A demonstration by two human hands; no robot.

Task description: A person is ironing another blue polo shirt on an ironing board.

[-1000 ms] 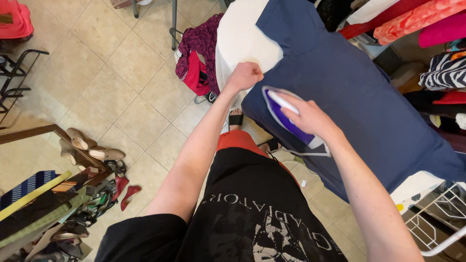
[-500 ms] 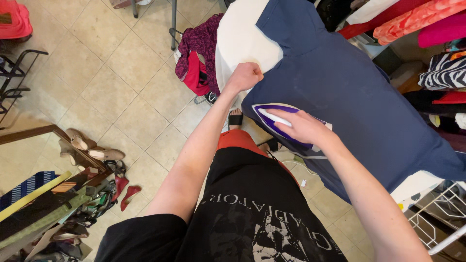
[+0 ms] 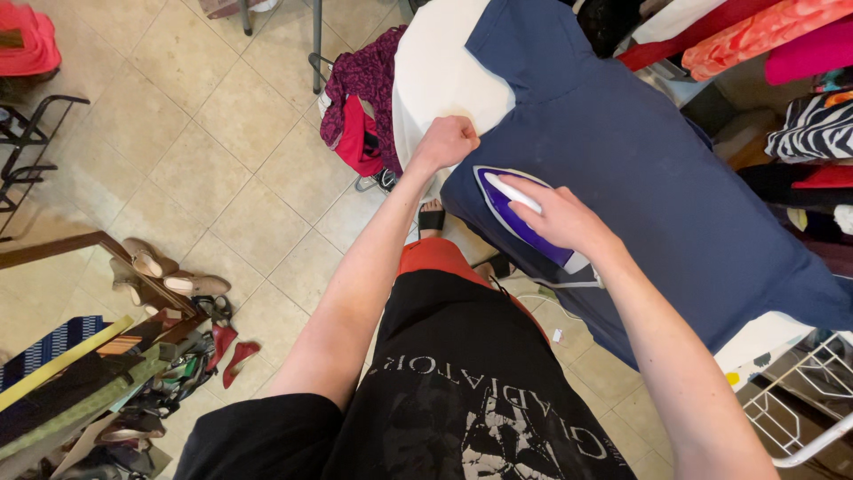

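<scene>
A navy blue garment [image 3: 640,169] lies spread over a white ironing board [image 3: 435,71]. My right hand [image 3: 555,213] grips the handle of a purple and white iron [image 3: 511,209] that rests flat on the garment near its lower left edge. My left hand [image 3: 450,140] is closed in a fist at the garment's left edge, pinching or pressing the cloth where it meets the bare board cover. The iron's cord [image 3: 551,284] runs off below the hand.
A pile of magenta and red clothes [image 3: 360,98] hangs beside the board. Shoes [image 3: 169,276] and belts lie on the tiled floor at left. Hanging clothes [image 3: 764,36] fill the upper right. A white wire rack [image 3: 800,409] stands at lower right.
The iron has slid left and toward the garment's near edge, with my right hand on it. My left fist has stayed at the cloth's edge.
</scene>
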